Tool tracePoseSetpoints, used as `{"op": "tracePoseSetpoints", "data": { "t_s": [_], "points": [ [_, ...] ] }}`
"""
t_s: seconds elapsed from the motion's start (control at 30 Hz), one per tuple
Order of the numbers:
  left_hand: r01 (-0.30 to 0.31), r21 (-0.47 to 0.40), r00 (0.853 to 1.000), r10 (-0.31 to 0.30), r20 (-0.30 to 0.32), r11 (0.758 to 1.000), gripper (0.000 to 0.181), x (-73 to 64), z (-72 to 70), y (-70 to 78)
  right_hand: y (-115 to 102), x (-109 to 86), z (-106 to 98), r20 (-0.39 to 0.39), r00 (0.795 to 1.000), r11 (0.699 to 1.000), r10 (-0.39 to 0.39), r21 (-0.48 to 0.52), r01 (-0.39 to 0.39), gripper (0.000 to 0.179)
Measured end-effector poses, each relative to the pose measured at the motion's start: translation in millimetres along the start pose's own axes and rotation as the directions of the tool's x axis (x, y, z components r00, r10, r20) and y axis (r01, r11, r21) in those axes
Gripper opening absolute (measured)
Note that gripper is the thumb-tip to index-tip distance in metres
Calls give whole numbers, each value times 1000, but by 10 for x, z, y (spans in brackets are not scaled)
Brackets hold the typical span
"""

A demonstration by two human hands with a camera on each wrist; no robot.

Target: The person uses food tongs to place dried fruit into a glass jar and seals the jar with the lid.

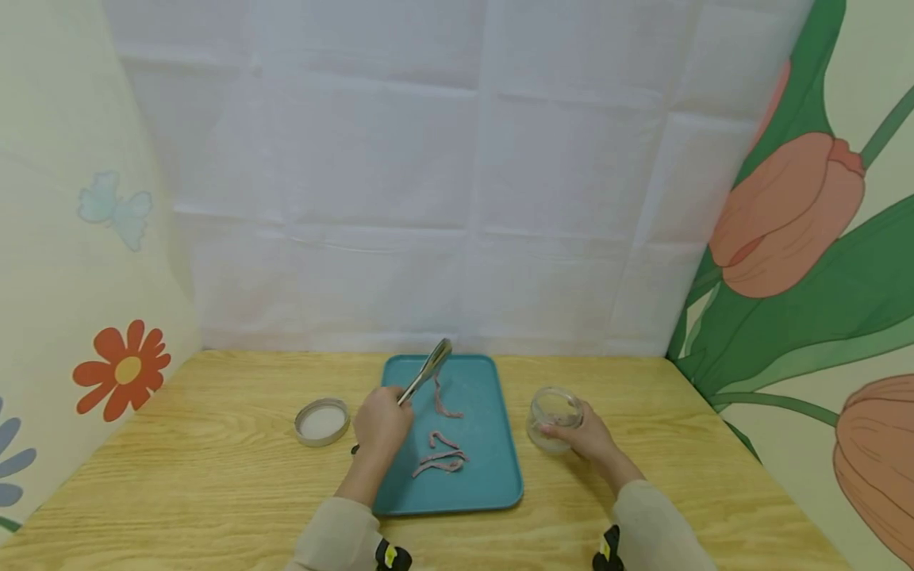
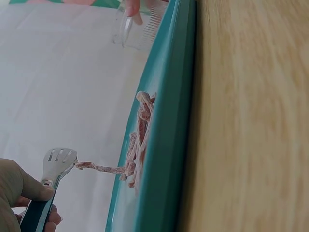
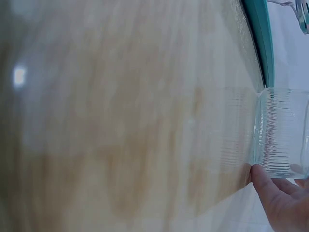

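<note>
My left hand (image 1: 382, 420) grips metal tongs (image 1: 428, 371) with a dark handle over the blue tray (image 1: 493, 476). In the left wrist view, the slotted tip of the tongs (image 2: 59, 163) pinches the end of a pinkish strip (image 2: 101, 168), which hangs toward the other strips. Several more thin, wrinkled pinkish strips (image 1: 443, 461) lie in the nearer half of the tray. To the right of the tray, my right hand (image 1: 591, 436) holds a clear glass jar (image 1: 539, 432) by its side. The jar stands on the table without a lid, its wall ribbed in the right wrist view.
A round lid (image 1: 321, 422) with a pale inside lies on the wooden table (image 1: 214, 460), left of the tray. White cloth (image 1: 400, 174) hangs behind the table, and flower-printed cloth (image 1: 800, 238) borders the right side.
</note>
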State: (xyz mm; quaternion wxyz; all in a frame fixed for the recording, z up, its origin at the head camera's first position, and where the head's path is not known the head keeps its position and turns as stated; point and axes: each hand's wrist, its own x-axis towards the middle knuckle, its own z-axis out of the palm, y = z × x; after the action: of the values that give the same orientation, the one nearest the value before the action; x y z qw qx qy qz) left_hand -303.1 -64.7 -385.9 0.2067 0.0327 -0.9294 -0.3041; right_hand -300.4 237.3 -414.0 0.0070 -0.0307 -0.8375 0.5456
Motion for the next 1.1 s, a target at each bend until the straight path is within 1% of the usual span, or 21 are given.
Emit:
{"op": "tracePoseSetpoints", "data": {
  "t_s": [0.13, 0.23, 0.53, 0.63, 0.7, 0.87, 0.97, 1.1],
  "points": [
    [-14, -7, 1000, 14, -15, 1000, 11, -9, -8, 30, 0, 6, 1, 2, 1000, 1000, 4, 2, -4, 89],
    [-36, -21, 999, 35, -32, 999, 10, -19, -17, 70, 1, 7, 1, 3, 1000, 1000, 1, 2, -1, 87],
    [-76, -58, 996, 73, -50, 995, 11, -67, -46, 242, 1, 8, -3, 5, 1000, 1000, 0, -1, 0, 87],
    [-96, -69, 993, 91, -70, 993, 11, -87, -51, 307, 3, 9, -5, 7, 1000, 1000, 7, -6, -7, 89],
    [-103, -78, 993, 98, -65, 992, 13, -109, -49, 348, 4, 8, -6, 8, 1000, 1000, 11, -8, -11, 90],
    [-132, -98, 989, 125, -77, 986, 15, -165, -9, 446, 10, 17, -6, 4, 1000, 1000, 13, -13, -13, 92],
    [-150, -109, 985, 139, -101, 983, 14, -197, 34, 501, 16, 25, -7, 2, 1000, 1000, 9, -9, -9, 90],
    [-167, -128, 982, 153, -113, 978, 14, -235, 100, 561, 22, 26, -10, 1, 1000, 1000, 7, -11, -7, 90]
  ]
}}
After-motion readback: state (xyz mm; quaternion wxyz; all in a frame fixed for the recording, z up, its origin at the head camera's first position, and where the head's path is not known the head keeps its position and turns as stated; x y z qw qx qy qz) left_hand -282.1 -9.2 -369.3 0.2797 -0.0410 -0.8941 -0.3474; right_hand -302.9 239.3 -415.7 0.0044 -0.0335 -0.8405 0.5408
